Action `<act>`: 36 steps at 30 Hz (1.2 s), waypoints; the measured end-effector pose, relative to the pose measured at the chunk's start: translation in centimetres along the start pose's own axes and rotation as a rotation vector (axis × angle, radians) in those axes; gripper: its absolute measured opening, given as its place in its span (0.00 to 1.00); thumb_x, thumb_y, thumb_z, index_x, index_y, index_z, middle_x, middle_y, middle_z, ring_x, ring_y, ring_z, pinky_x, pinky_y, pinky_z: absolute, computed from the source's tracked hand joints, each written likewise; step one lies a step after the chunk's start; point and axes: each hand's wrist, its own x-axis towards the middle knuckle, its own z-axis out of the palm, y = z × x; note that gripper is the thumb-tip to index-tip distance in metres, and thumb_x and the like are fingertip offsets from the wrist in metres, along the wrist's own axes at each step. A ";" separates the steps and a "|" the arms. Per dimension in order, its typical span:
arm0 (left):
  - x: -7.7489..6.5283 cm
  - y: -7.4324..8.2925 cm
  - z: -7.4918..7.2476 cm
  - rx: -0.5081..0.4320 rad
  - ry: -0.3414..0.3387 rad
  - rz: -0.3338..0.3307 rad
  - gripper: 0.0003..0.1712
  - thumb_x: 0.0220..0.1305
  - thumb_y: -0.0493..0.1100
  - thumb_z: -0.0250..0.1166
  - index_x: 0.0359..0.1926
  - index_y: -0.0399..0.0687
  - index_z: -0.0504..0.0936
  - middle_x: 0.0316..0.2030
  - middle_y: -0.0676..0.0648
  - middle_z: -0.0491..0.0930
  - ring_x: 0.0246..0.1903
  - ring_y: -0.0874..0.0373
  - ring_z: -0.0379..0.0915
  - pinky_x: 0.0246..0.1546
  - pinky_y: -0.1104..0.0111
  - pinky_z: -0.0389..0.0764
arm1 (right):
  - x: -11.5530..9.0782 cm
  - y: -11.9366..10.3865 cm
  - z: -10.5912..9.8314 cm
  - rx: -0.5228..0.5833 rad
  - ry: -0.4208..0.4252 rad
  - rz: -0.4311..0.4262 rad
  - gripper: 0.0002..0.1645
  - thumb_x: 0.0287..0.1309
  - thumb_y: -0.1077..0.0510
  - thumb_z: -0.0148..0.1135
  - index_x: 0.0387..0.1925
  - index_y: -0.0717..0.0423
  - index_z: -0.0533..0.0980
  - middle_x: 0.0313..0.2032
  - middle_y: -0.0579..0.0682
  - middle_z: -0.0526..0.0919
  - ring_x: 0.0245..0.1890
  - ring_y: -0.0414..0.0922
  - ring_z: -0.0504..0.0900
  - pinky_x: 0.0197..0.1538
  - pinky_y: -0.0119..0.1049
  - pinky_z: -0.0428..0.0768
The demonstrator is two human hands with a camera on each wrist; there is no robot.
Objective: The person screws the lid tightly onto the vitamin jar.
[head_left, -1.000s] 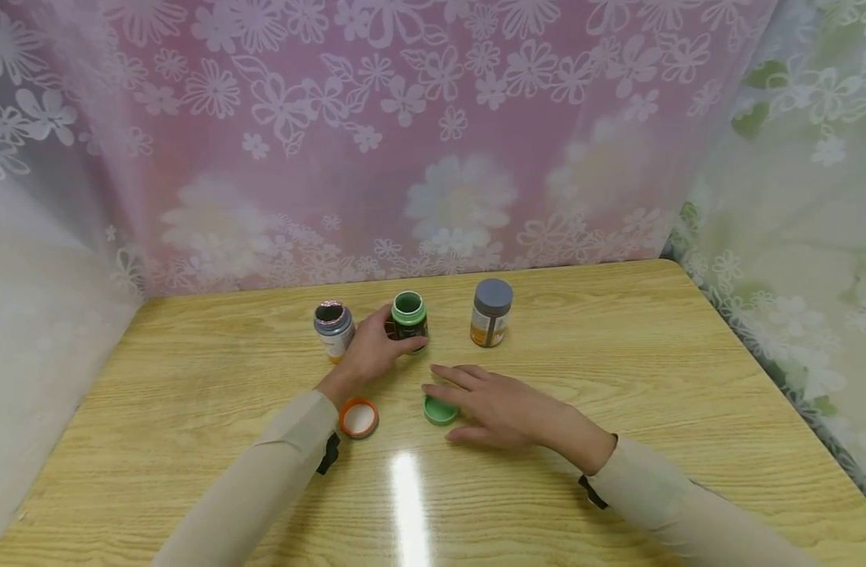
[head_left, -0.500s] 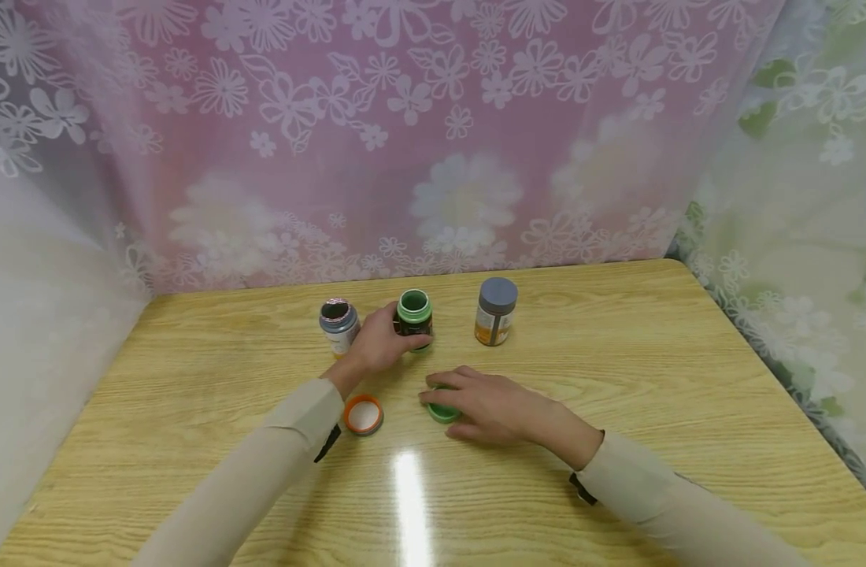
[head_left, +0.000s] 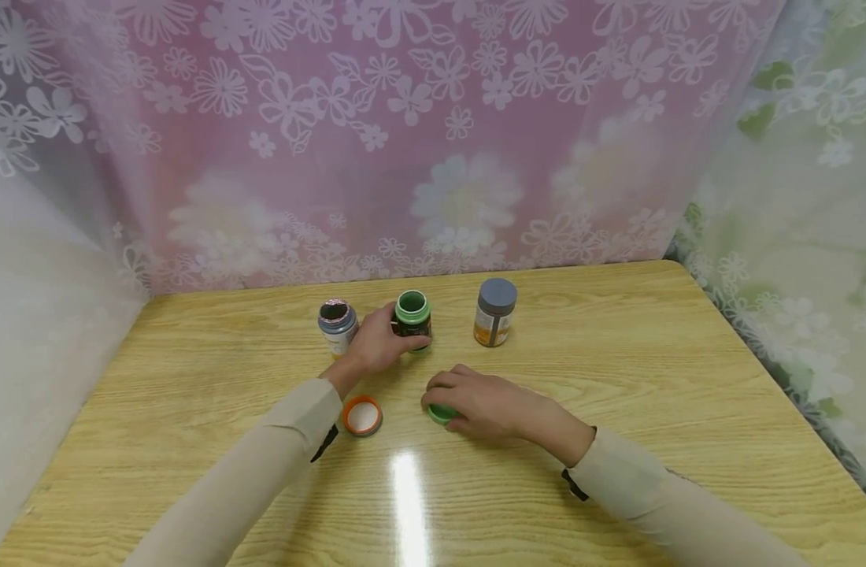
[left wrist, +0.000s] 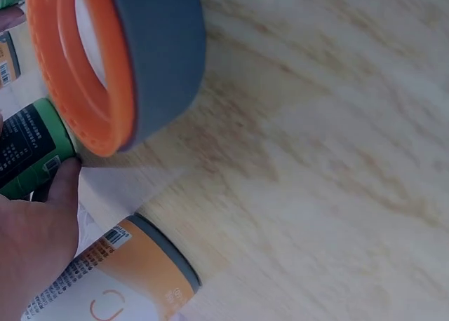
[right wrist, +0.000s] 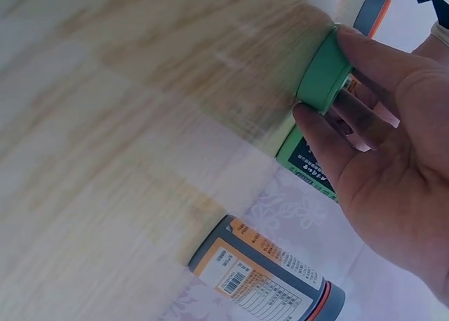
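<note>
My left hand [head_left: 378,344] holds a green jar [head_left: 413,315] upright near the middle of the table, its mouth uncovered. In the left wrist view the thumb lies against the jar's black label, low down near its base. Closer to me, my right hand [head_left: 486,403] grips a green lid [head_left: 442,413] that lies with its hollow side up. The right wrist view has thumb and fingers on opposite edges of this green lid [right wrist: 324,72]. Part of it is hidden under the fingers in the head view.
A grey jar [head_left: 338,324] without a lid stands just left of my left hand. A capped grey jar [head_left: 494,315] stands to the right of the green one. An upturned grey lid with an orange inside [head_left: 363,416] lies by the left sleeve. Flowered curtains [head_left: 461,197] border the wooden table.
The fingers of my right hand have curled in from lying spread over the green lid and now grip its edge. My left hand keeps its hold on the jar.
</note>
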 end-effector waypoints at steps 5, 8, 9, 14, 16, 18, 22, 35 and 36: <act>-0.3 -0.2 -0.1 -0.058 0.000 -0.028 0.38 0.54 0.53 0.73 0.63 0.45 0.69 0.54 0.45 0.76 0.53 0.51 0.72 0.53 0.58 0.73 | 0.2 0.0 0.1 0.010 0.007 -0.012 0.24 0.59 0.55 0.66 0.57 0.48 0.73 0.56 0.48 0.72 0.52 0.47 0.70 0.51 0.39 0.75; -0.6 -0.2 -0.2 -0.116 0.008 -0.046 0.39 0.54 0.51 0.74 0.63 0.44 0.69 0.54 0.45 0.75 0.54 0.50 0.72 0.53 0.58 0.73 | 0.3 -0.1 0.2 0.008 0.002 -0.012 0.24 0.60 0.55 0.66 0.57 0.48 0.72 0.56 0.47 0.72 0.52 0.47 0.70 0.51 0.38 0.76; -0.6 -0.2 -0.2 -0.135 0.011 -0.049 0.38 0.54 0.50 0.74 0.63 0.44 0.69 0.54 0.45 0.75 0.54 0.50 0.71 0.54 0.58 0.73 | 0.3 -0.1 0.2 0.007 0.002 -0.013 0.24 0.60 0.55 0.66 0.57 0.47 0.72 0.56 0.47 0.72 0.52 0.47 0.70 0.51 0.38 0.76; -0.8 -0.2 0.0 -0.197 0.028 -0.065 0.36 0.53 0.46 0.75 0.61 0.44 0.71 0.53 0.44 0.76 0.54 0.50 0.71 0.54 0.58 0.72 | 0.5 -0.1 0.2 -0.004 0.005 -0.021 0.24 0.59 0.54 0.67 0.57 0.47 0.72 0.55 0.47 0.73 0.51 0.46 0.71 0.52 0.37 0.75; -0.8 -0.2 0.0 -0.227 0.036 -0.084 0.35 0.53 0.45 0.75 0.60 0.43 0.72 0.53 0.44 0.76 0.54 0.50 0.71 0.55 0.58 0.72 | 0.5 -0.1 0.1 -0.015 0.011 -0.027 0.24 0.59 0.53 0.67 0.56 0.47 0.73 0.54 0.47 0.73 0.50 0.47 0.72 0.52 0.37 0.75; -0.8 -0.2 0.1 -0.257 0.042 -0.105 0.34 0.52 0.44 0.75 0.59 0.43 0.73 0.53 0.44 0.76 0.54 0.50 0.71 0.56 0.58 0.71 | 0.6 -0.1 0.1 -0.027 0.019 -0.032 0.24 0.59 0.53 0.67 0.56 0.47 0.73 0.54 0.47 0.74 0.49 0.47 0.73 0.51 0.38 0.75; -0.7 -0.1 0.2 -0.293 0.050 -0.133 0.33 0.51 0.43 0.76 0.58 0.43 0.74 0.53 0.44 0.77 0.55 0.50 0.71 0.57 0.58 0.70 | 0.7 0.0 0.0 -0.028 0.025 -0.027 0.23 0.57 0.52 0.68 0.55 0.46 0.74 0.52 0.47 0.75 0.46 0.46 0.74 0.50 0.37 0.75; -0.3 0.2 0.7 -0.339 0.052 -0.151 0.31 0.51 0.41 0.76 0.57 0.45 0.76 0.53 0.45 0.77 0.56 0.51 0.69 0.59 0.58 0.68 | 0.6 0.8 -0.4 0.071 0.018 -0.010 0.23 0.56 0.53 0.68 0.53 0.49 0.74 0.51 0.46 0.74 0.47 0.43 0.73 0.49 0.37 0.75; -0.3 0.2 0.7 -0.341 0.052 -0.145 0.31 0.51 0.41 0.76 0.57 0.45 0.76 0.53 0.45 0.77 0.56 0.51 0.69 0.59 0.58 0.67 | 0.6 0.9 -0.5 0.088 0.009 0.002 0.23 0.57 0.52 0.68 0.53 0.49 0.74 0.51 0.46 0.74 0.47 0.43 0.73 0.50 0.36 0.74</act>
